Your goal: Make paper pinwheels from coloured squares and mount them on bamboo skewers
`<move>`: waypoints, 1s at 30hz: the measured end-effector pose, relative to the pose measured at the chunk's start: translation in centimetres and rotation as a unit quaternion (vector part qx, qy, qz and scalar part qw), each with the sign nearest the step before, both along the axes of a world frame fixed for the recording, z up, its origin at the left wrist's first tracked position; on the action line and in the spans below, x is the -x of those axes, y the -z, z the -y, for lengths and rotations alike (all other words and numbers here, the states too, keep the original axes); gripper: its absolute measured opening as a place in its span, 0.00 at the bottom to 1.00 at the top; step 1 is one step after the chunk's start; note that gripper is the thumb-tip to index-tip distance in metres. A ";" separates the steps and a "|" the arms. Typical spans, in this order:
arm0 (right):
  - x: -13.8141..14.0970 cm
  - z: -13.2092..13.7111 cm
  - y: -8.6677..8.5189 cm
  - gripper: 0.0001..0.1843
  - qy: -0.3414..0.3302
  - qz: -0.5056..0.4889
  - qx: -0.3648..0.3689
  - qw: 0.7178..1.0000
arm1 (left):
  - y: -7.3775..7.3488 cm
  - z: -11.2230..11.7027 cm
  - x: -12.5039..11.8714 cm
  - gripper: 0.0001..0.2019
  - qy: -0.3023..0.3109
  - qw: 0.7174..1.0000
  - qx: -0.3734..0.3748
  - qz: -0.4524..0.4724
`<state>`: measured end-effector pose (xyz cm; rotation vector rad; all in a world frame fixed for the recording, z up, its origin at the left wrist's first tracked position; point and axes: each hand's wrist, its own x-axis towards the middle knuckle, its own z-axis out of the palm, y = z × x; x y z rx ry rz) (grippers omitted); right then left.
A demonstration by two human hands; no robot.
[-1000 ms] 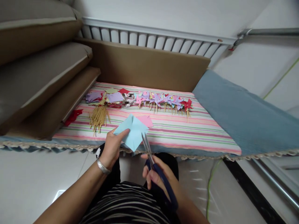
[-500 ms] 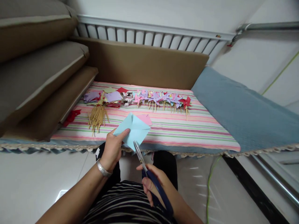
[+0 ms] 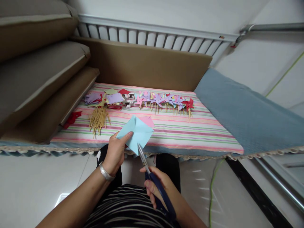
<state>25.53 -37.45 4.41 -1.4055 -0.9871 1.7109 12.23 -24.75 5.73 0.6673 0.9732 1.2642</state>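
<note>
Lace edge (image 3: 201,157) near my knees (image 3: 169,167); striped cloth (image 3: 190,136) stretches off right. Left hand (image 3: 116,150) pinches blue paper's (image 3: 140,131) left side; right hand (image 3: 166,182) grips scissors (image 3: 145,165), blades at lower corner.

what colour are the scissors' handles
The scissors' handles are dark blue, best seen in the head view.

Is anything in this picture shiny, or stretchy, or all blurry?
In the head view, the bracelet shines and pale streaks of light lie on the floor; in the same head view, the cushions look stretched, maybe by a wide lens; there too, the blue paper and scissors look fairly clear.
</note>
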 end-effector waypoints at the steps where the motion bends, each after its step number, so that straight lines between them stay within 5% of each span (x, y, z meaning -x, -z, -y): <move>1: 0.0 -0.1 -0.1 0.31 0.003 0.002 -0.001 1.000 | 0.0 0.0 -0.1 0.15 0.000 1.000 0.001 0.002; 17: 0.5 -1.4 -0.1 0.41 0.038 0.025 0.014 0.999 | -0.2 0.2 -0.4 0.13 -0.028 0.999 -0.013 0.020; 30: 0.6 -1.5 0.0 0.41 0.044 0.039 0.027 0.998 | -0.1 0.2 -0.5 0.13 -0.031 0.999 -0.013 0.013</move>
